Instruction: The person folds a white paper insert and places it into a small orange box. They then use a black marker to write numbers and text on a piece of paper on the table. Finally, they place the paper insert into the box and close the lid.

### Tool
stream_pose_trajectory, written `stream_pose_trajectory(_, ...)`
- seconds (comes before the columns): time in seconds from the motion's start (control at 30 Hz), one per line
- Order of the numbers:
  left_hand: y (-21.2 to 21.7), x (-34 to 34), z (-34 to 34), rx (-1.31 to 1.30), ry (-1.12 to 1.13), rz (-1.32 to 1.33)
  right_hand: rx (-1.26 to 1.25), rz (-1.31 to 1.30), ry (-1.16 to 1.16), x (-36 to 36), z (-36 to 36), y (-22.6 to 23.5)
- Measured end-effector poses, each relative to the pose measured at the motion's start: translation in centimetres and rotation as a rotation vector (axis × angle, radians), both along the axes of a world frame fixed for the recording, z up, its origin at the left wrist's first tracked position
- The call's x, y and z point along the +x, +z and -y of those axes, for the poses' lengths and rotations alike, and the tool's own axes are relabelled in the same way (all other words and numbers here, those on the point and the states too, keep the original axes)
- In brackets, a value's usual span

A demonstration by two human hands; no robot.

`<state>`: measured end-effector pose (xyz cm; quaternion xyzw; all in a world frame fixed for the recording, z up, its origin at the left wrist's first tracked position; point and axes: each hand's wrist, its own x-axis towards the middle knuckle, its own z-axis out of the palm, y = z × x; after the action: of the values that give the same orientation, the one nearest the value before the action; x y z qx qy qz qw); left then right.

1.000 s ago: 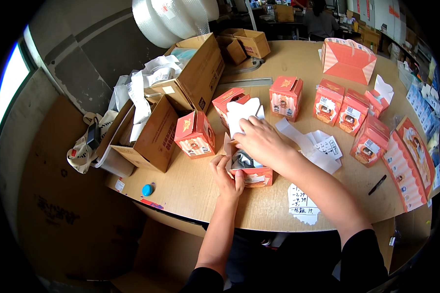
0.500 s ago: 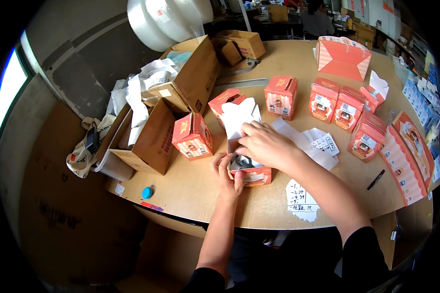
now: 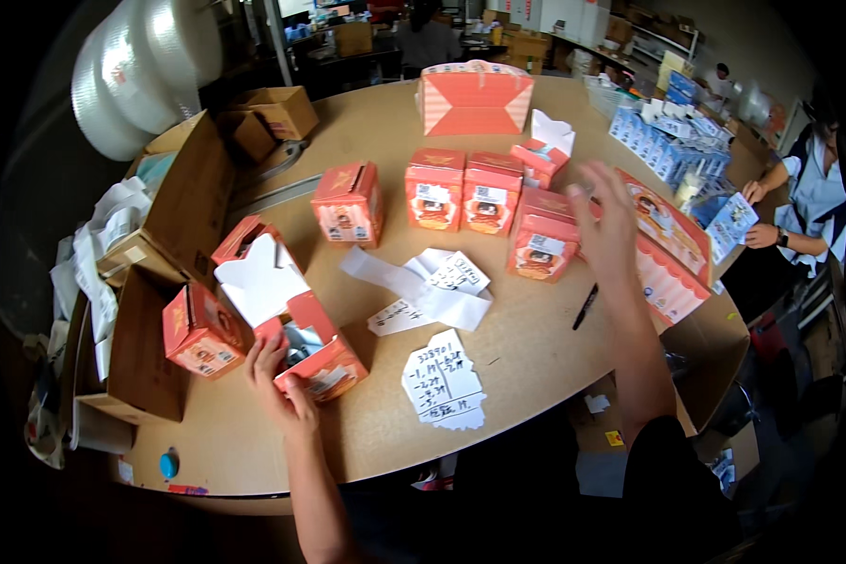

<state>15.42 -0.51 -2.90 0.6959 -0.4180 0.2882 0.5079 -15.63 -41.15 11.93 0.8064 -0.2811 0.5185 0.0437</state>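
Observation:
My left hand (image 3: 274, 381) grips the near side of an open orange carton (image 3: 317, 357) lying on the round wooden table (image 3: 498, 376); its white-lined flaps stand up and something grey and shiny shows inside. My right hand (image 3: 603, 226) hovers empty, fingers spread, above the table's right part, just beside a shut orange box (image 3: 541, 244) and a stack of flat orange cartons (image 3: 667, 249). A black pen (image 3: 585, 306) lies below that hand.
Several shut orange boxes (image 3: 461, 188) stand mid-table, with an orange gift bag (image 3: 474, 98) behind. Paper slips (image 3: 446, 379) lie near the front edge. Brown cardboard boxes (image 3: 183, 202) crowd the left. Another person (image 3: 808, 202) sits at the far right holding a blue packet.
My right hand has left the open carton and swung right and away across the table. My left hand stays on the carton. The view has shifted right.

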Motion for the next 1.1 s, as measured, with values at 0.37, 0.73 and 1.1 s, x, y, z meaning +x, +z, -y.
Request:
stream_pose_trajectory(0.37, -0.7, -0.5, 0.4, -0.008, 0.011, -0.045, 0.491, -0.756, -0.624, -17.3, 11.7, -7.2)
stream_pose_trajectory(0.73, -1.2, -0.3, 1.1, -0.029, 0.047, 0.012, 0.369, -0.538, -0.268, -10.4, 6.6, -3.8)
stream_pose_trajectory(1.1, -1.2, -0.2, 1.4, -0.010, 0.173, 0.106, 0.268, -0.677, -0.163, -1.2, 2.7, -2.8)
